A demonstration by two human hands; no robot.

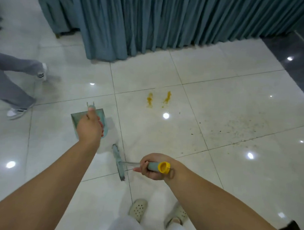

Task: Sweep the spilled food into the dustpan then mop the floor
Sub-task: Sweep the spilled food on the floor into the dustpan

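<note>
My left hand (90,127) grips the upright handle of a pale green dustpan (75,117), whose pan rests on the white tiled floor to the left of centre. My right hand (153,166) is closed on the yellow-capped green handle of a broom. Its narrow green broom head (118,161) lies on the floor between my hands, just below the dustpan. Two yellow food smears (150,100) mark the tile ahead, about a tile beyond the broom. Fine dark crumbs (236,127) are scattered on the tiles to the right.
A pleated blue-green table skirt (171,20) hangs to the floor along the back. A person in grey trousers and white shoes (17,89) walks at the left. My feet in cream clogs (138,209) stand below. Dark tiles (300,60) border the right.
</note>
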